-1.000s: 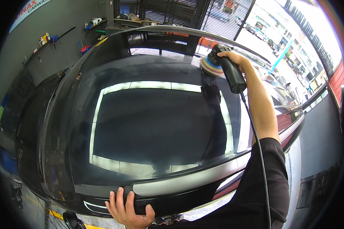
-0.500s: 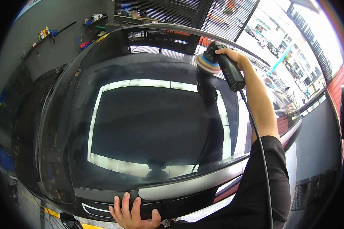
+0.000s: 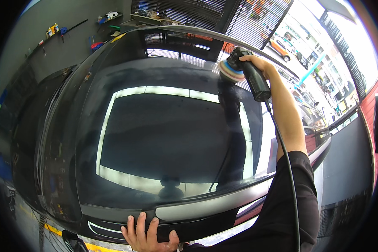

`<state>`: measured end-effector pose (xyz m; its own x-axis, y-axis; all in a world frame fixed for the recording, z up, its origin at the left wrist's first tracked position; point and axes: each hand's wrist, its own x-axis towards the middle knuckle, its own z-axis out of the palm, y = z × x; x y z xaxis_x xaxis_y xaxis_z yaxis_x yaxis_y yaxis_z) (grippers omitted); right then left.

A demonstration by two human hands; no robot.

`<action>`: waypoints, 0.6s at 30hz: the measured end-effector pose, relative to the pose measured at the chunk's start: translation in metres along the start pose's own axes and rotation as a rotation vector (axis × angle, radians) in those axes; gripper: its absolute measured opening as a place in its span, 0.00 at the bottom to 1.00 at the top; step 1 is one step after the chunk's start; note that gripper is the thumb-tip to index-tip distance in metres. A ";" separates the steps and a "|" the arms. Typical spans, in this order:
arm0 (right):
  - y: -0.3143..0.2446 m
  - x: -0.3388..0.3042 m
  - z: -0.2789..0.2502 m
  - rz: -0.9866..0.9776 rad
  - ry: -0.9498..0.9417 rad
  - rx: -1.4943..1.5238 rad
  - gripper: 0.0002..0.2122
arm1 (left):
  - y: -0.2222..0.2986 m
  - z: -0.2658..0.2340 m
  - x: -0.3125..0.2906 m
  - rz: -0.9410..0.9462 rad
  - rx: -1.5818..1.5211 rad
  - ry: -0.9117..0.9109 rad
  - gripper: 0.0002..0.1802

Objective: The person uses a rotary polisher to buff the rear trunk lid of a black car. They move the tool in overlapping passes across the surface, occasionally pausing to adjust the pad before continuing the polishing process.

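Note:
A glossy black car roof (image 3: 168, 130) spreads out below me, mirroring a bright rectangular light frame. At its far right, my right hand (image 3: 258, 65) is closed around the black body of a polishing machine (image 3: 256, 82). The machine's round layered pad (image 3: 230, 73) rests against the roof, tilted toward the left. Its black power cord (image 3: 283, 147) runs back along my right arm. My left hand (image 3: 149, 235) lies with spread fingers on the car's near side, just below the silver roof rail (image 3: 210, 203), and holds nothing.
Bottles (image 3: 52, 29) stand on a wall shelf at the far left. Window blinds (image 3: 180, 12) hang behind the car. To the right lies a street with an orange car (image 3: 280, 48). A side mirror (image 3: 74, 241) juts out at the lower left.
The polishing machine and my right hand have shifted very slightly to the right in the picture. An orange car has appeared in the street. My left hand keeps its place on the car.

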<state>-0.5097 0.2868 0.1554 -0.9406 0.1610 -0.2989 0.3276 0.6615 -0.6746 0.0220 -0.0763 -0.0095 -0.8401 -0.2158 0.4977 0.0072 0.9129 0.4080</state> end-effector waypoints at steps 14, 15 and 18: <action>-0.001 0.012 0.002 0.029 -0.022 -0.002 0.34 | 0.000 -0.001 0.001 -0.022 0.000 -0.002 0.27; -0.002 0.012 0.002 0.026 -0.032 0.001 0.35 | 0.001 -0.001 0.001 -0.022 -0.002 0.001 0.27; -0.001 0.014 0.005 0.022 -0.041 0.004 0.35 | 0.001 -0.002 0.001 -0.028 -0.007 0.000 0.27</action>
<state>-0.5224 0.2848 0.1490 -0.9289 0.1450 -0.3408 0.3482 0.6556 -0.6700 0.0221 -0.0760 -0.0071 -0.8398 -0.2418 0.4861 -0.0128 0.9039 0.4275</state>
